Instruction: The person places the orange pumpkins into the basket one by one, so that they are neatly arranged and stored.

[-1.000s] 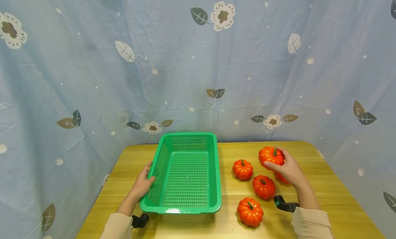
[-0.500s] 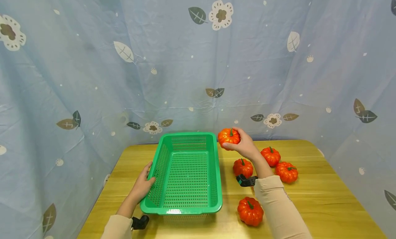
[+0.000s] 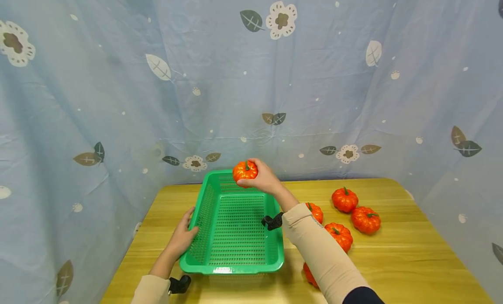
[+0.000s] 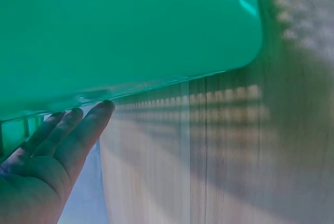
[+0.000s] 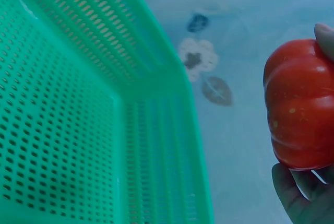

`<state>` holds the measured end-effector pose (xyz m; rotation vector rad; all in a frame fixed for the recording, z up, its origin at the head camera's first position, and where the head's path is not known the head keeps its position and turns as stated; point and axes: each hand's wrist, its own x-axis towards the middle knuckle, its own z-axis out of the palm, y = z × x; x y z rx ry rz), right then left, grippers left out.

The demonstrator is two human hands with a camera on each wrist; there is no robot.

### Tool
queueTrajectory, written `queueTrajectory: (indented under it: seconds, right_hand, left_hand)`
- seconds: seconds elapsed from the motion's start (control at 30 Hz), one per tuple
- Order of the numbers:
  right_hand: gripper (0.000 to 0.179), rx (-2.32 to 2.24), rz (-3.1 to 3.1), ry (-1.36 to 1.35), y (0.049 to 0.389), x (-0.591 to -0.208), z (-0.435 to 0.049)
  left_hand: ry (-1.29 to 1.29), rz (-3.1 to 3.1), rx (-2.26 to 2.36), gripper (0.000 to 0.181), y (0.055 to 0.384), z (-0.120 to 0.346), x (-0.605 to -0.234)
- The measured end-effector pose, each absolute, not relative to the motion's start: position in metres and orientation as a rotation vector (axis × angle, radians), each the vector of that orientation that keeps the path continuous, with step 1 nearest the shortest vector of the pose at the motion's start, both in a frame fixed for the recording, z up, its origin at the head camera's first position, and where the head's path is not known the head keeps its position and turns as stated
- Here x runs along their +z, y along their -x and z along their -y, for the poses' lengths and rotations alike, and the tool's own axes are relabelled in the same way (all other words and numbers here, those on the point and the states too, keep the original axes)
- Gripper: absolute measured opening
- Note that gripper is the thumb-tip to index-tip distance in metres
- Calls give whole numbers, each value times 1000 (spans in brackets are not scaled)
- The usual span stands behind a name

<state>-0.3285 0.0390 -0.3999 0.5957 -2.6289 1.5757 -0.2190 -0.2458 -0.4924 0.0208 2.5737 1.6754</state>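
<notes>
My right hand grips a small orange-red pumpkin with a green stem, above the far end of a green perforated basket. In the right wrist view the pumpkin sits between thumb and fingers, apart from the basket's rim. The inside of the basket holds nothing that I can see. At the basket's left side, my left hand rests against the rim, thumb over it. The left wrist view shows that hand's fingers fairly straight, touching the basket from outside.
Several more pumpkins lie on the wooden table to the right, including one at the back and a pumpkin beside it. My right sleeve partly covers others. A blue patterned curtain hangs behind the table.
My right hand has carried the pumpkin left from the right-hand group, past the basket's right rim, to over its far end. The left hand has stayed at the basket's side.
</notes>
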Motion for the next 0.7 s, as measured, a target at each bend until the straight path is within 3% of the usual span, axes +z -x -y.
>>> queueTrajectory:
  seconds: [0.7]
  right_hand:
    - [78, 1353, 2881, -675, 349, -463, 34]
  left_hand:
    - [-11, -2549, 1714, 68, 220, 247, -494]
